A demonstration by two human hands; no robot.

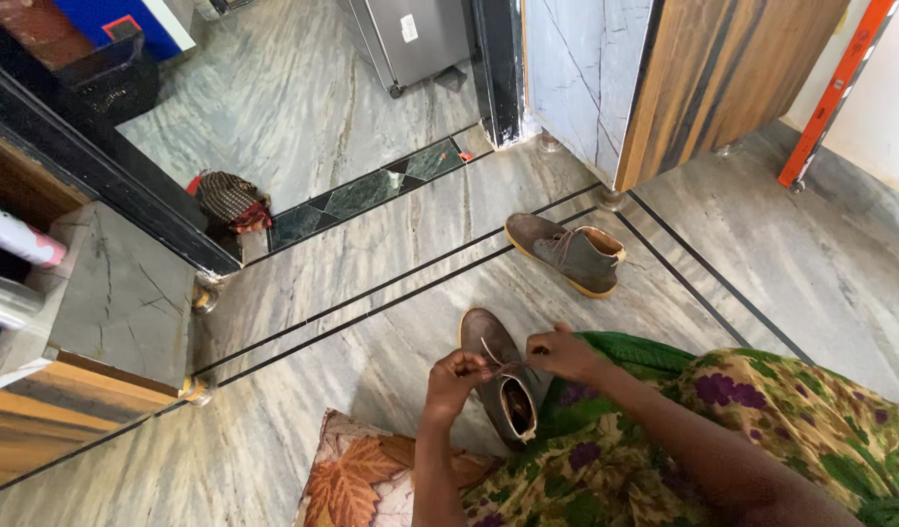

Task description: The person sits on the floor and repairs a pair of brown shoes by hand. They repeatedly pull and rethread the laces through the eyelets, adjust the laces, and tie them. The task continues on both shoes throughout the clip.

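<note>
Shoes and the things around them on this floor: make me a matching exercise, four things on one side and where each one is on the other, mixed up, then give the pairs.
Things:
1. near brown shoe
2. far brown shoe
3. leaf-print cushion
4. orange level

Places:
A. leaning against the wall, top right
B. lying alone on the marble floor by the cabinet leg
C. between the left hand and right hand, laces pinched
D. on the floor at the bottom edge, beside the floral garment

Pairs: 1-C, 2-B, 3-D, 4-A
</note>
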